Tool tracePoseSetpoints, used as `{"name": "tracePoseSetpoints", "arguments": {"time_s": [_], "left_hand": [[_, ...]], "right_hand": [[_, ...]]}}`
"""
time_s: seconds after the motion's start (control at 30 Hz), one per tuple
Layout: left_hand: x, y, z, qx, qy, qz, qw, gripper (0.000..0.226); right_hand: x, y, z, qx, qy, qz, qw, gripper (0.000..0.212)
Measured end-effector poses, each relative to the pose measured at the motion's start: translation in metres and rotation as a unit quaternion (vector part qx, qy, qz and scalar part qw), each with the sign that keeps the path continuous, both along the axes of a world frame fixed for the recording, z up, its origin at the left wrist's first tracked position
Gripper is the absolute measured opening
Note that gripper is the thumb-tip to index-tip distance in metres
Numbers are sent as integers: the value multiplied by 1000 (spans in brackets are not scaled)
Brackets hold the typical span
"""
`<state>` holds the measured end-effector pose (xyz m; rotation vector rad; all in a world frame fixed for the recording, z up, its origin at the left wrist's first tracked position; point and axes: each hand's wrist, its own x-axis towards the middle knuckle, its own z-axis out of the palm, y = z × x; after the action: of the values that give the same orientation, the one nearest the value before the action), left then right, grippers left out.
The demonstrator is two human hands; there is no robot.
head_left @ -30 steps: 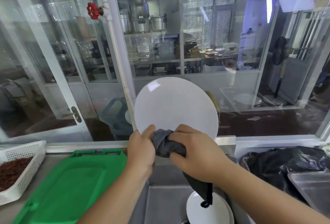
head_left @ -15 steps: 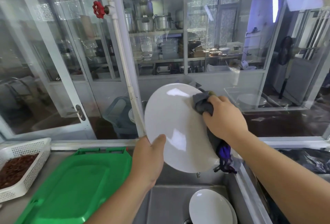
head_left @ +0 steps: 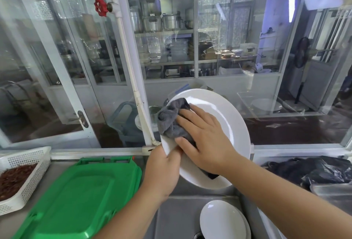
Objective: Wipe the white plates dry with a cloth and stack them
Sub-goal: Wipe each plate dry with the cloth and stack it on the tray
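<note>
A white plate [head_left: 226, 122] is held tilted above the steel sink [head_left: 177, 217], its face turned toward me. My left hand [head_left: 163, 168] grips its lower left rim. My right hand [head_left: 207, 139] lies with spread fingers on a grey cloth [head_left: 171, 120], pressing it against the plate's left side. Part of the cloth is hidden under my palm. More white plates [head_left: 222, 221] lie stacked in the sink at the bottom.
A green plastic lid [head_left: 76, 202] lies on the counter to the left, beside a white basket [head_left: 24, 164] of dried red chillies. A black plastic bag [head_left: 312, 168] sits at right. Glass panes and a white pipe [head_left: 131, 67] stand close behind the sink.
The plate has tilted flatter and its face now shows more. My right hand has carried the cloth from the plate's upper right edge to its left side. The left hand keeps its hold.
</note>
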<state>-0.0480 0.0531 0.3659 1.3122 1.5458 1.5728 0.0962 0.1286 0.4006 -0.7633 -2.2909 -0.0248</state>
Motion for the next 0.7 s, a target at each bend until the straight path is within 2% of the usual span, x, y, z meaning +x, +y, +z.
{"name": "tracePoseSetpoints", "arguments": {"time_s": [0.07,0.17,0.27,0.4,0.5,0.57,0.6,0.67,0.7], "left_hand": [[0,0,-5,-2,0,4,1000,32],[-1,-1,-11,-16,-27,8,999,31],[-2,-1,-10,-15,-48,5,999,31],[0,1,-7,-8,-78,20,997,27],[6,4,-9,-5,-99,41,994,28],[10,5,-9,1,-120,62,991,32],[12,6,-8,5,-133,72,989,33],[15,8,-7,13,-149,92,985,34],[15,9,-6,17,-153,100,983,34]], "right_hand": [[4,5,-3,12,-25,-4,1000,58],[11,25,4,-6,-14,-93,996,60],[31,53,14,-65,46,-189,979,60],[52,68,9,-179,133,-196,955,59],[59,63,-4,-272,222,-217,911,60],[57,55,-14,-375,306,-219,847,58],[55,50,-19,-439,373,-204,792,52],[45,39,-32,-567,518,-128,628,37],[41,32,-38,-611,553,-84,560,31]]}}
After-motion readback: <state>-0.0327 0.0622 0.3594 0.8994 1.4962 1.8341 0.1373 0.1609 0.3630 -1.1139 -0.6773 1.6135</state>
